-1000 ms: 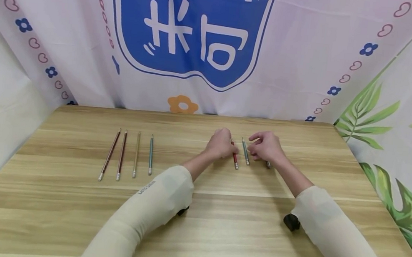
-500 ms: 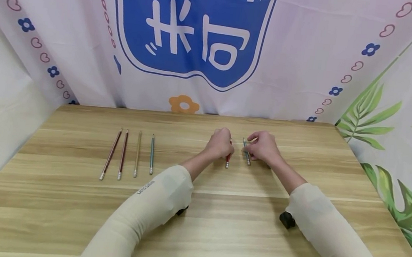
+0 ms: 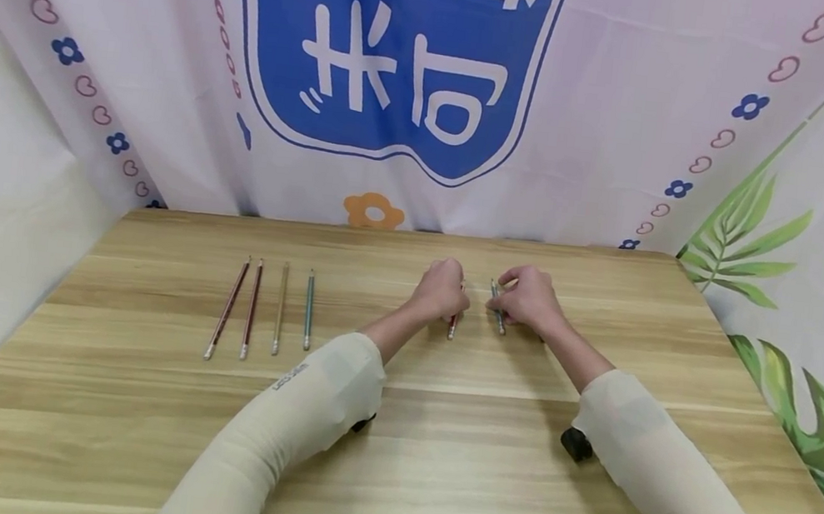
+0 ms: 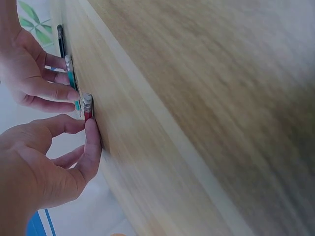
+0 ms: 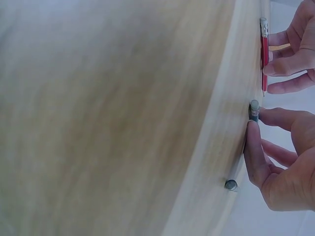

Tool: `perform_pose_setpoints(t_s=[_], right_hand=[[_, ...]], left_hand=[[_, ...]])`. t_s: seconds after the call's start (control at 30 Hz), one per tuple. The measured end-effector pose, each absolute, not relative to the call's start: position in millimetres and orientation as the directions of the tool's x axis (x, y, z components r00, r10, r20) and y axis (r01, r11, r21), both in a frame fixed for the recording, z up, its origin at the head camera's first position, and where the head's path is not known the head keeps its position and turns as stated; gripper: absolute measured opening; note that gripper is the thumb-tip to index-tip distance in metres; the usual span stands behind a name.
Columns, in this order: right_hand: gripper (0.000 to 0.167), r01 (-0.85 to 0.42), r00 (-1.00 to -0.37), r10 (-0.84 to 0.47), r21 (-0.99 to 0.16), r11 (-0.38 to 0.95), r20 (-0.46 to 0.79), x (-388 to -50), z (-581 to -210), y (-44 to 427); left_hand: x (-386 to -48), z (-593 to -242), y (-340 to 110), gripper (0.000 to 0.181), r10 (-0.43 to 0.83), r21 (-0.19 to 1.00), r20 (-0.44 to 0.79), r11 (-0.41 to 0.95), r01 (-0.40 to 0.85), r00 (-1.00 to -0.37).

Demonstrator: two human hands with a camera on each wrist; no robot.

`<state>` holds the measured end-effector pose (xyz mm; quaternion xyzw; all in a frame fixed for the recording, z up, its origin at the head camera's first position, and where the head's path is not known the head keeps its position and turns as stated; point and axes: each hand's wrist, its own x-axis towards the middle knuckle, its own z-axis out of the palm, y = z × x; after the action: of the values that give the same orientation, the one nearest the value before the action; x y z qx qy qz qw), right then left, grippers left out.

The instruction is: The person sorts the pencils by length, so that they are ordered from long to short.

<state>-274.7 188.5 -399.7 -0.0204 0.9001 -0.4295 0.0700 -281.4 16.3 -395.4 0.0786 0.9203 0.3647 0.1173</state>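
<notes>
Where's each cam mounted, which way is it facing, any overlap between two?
Head: on the head, facing forward and down at table and curtain; left hand, right hand and beige sleeves show.
Left wrist: on that wrist, facing the red pencil in the left hand; right hand beyond.
Right wrist: on that wrist, facing the blue-green pencil in the right hand; left hand beyond.
Both wrist views share both hands and those pencils.
</notes>
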Motion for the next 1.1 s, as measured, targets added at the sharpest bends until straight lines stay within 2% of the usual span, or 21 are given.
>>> perform_pose_setpoints(t_s=[0.5,0.57,0.7,0.8,0.87,0.97,1.1], right_hand=[[0.043,0.011,-0.986,-0.119,-0.751,0.661,-0.119,-275,-400,189],[0.043,0.007,-0.985,-0.124,-0.749,0.662,-0.119,-275,-400,189],[0.043,0.002,-0.985,-0.128,-0.744,0.668,-0.118,-275,-400,189],[0.042,0.004,-0.984,-0.131,-0.740,0.672,-0.124,-274,-399,189],[0.041,0.011,-0.982,-0.131,-0.740,0.673,-0.134,-274,-398,188],[0.039,0.027,-0.981,-0.122,-0.734,0.679,-0.149,-273,-395,187],[0.039,0.042,-0.980,-0.113,-0.719,0.694,-0.167,-274,-394,186]], left_hand=[[-278,-392,17,0.039,0.209,0.650,-0.176,0.758,0.046,-0.962],[-278,-392,17,0.034,0.209,0.654,-0.178,0.755,0.043,-0.962],[-278,-392,14,0.008,0.208,0.672,-0.180,0.740,0.035,-0.961],[-275,-389,10,0.033,0.206,0.688,-0.194,0.725,0.016,-0.959],[-274,-386,8,0.043,0.201,0.693,-0.205,0.721,0.003,-0.958],[-272,-384,4,0.045,0.193,0.697,-0.214,0.717,-0.012,-0.958],[-272,-384,-1,0.036,0.177,0.697,-0.211,0.717,-0.022,-0.961]])
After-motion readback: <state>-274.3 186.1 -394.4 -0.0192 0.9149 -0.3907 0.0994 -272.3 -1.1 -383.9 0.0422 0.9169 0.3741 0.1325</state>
